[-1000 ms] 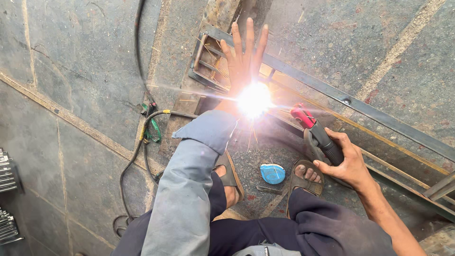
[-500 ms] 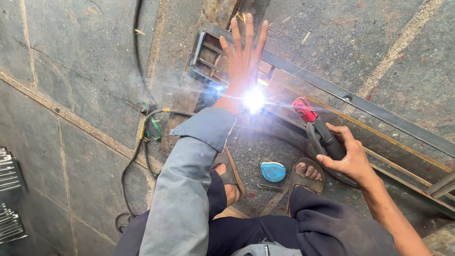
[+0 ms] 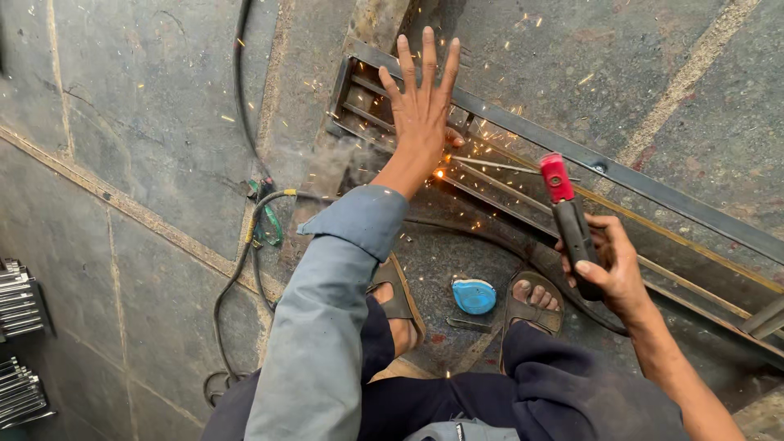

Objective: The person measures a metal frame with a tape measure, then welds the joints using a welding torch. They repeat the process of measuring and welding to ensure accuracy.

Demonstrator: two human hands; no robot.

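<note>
My left hand (image 3: 422,106) is raised flat with fingers spread, palm away from me, above the end of a long steel frame (image 3: 588,159) that lies on the stone floor. Just under its wrist a small orange spot (image 3: 440,173) glows on the frame, with sparks scattered around. My right hand (image 3: 608,261) grips a black welding electrode holder (image 3: 570,220) with a red head. A thin welding rod (image 3: 498,166) runs from that head leftward to the glowing spot.
A blue tape measure (image 3: 474,296) lies between my sandalled feet (image 3: 535,298). A black cable (image 3: 249,245) and a green clamp (image 3: 268,224) lie on the floor at left. Stacked metal pieces (image 3: 20,343) sit at the far left edge.
The bright white arc glare under my left hand has died down to a small orange glow with sparks. My left hand has stayed raised and spread; my right hand still holds the holder.
</note>
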